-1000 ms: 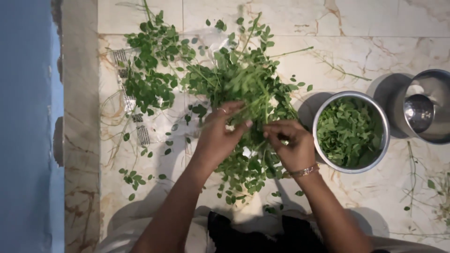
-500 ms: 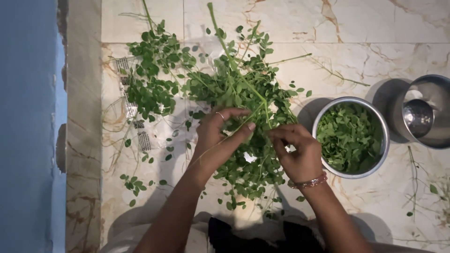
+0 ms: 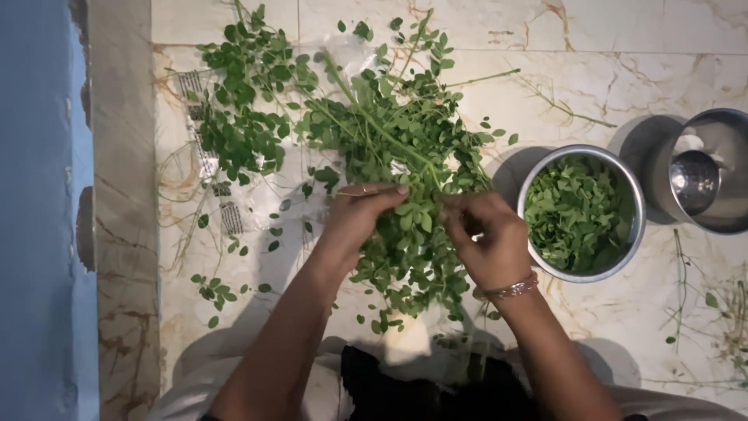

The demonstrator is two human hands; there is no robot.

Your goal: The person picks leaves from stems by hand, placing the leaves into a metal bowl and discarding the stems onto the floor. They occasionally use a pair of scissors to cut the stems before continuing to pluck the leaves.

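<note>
Left hand (image 3: pixel 360 212): closed on a leafy sprig bunch (image 3: pixel 405 156), thumb and fingers pinching stems near the middle of the pile.
Right hand (image 3: pixel 485 238): fingers curled narrow around a few stems just beside the left hand; bangle (image 3: pixel 510 288) on the wrist.
Bunch location: on the marble floor (image 3: pixel 623 70) between both hands, partly over a clear plastic wrapper (image 3: pixel 210 164); a second heap (image 3: pixel 245 101) lies to its left.
Steel bowl (image 3: pixel 580 212): right of the hands, holding stripped leaves.
Second steel pot (image 3: pixel 701 181): further right, touching the frame edge.
Technique (judgement): steady the stem with the left pinch, slide the right fingers along it against the leaf growth, keep bare stalks out of the bowl.
Change from half a second ago: hands sit slightly lower on the bunch; the right hand has closed tighter; bowl and pot unmoved.
</note>
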